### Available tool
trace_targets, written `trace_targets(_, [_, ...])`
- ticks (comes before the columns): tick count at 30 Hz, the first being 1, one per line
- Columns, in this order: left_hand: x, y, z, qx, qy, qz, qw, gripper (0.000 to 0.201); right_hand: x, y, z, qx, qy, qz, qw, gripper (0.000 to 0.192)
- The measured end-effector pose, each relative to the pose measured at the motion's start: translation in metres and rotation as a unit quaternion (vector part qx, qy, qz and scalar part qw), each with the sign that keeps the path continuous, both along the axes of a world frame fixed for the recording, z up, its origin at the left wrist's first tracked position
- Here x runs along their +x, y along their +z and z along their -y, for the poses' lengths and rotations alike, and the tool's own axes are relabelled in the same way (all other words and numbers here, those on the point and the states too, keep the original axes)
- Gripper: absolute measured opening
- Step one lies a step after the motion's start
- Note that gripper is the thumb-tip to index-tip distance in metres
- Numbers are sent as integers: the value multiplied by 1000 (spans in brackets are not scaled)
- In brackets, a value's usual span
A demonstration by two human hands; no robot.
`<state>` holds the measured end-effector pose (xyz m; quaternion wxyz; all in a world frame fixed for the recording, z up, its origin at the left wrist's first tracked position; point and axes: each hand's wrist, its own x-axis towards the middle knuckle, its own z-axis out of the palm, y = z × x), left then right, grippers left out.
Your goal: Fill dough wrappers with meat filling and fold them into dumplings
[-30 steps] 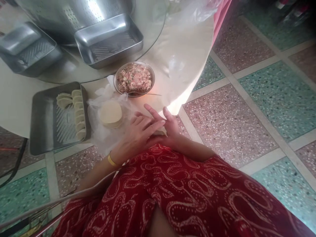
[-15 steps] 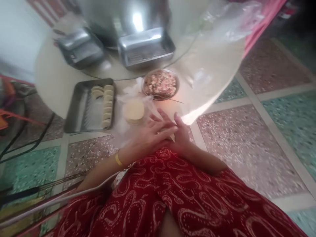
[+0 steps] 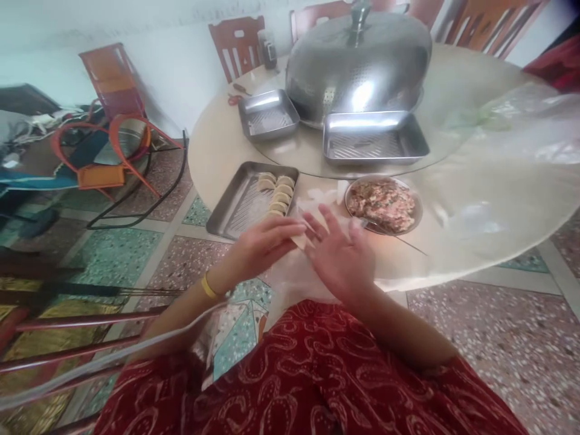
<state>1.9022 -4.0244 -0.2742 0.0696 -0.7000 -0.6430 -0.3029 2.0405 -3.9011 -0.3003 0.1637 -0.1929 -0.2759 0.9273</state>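
Pale dough, a thin wrapper (image 3: 299, 240), sits at the centre of the frame between the two hands, just above the near edge of the round table (image 3: 475, 241). The left hand (image 3: 265, 244) pinches its edge with fingertips closed on it; the right hand (image 3: 342, 257) is spread flat, fingers splayed, its fingertips touching the wrapper's other side. A yellow band (image 3: 208, 286) circles the left wrist.

Just beyond the hands, crinkled clear plastic (image 3: 324, 196) lies on the tabletop. To the right of it stands a shallow metal bowl (image 3: 412, 202) of coarse pinkish minced filling. To the left, a rectangular steel tray (image 3: 235, 208) with a ribbed floor carries a row of folded, crescent-shaped dumplings (image 3: 277, 193) along its right side.

Higher in the frame, two more ribbed steel trays (image 3: 375, 140) rest on a glass turntable before a large perforated metal dome cover (image 3: 357, 66). Red patterned fabric (image 3: 317, 374) fills the bottom of the frame.
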Motion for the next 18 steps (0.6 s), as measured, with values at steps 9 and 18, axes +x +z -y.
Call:
trace_targets(9, [-154,-34,-21,-143,131,-57,979,27,32,-18,-27,105,-113,-2,988,56])
trace_targets(18, [-185,-68,-50,-218,50,-110,968,29,42,-8,-33,64,-322,149,933,44])
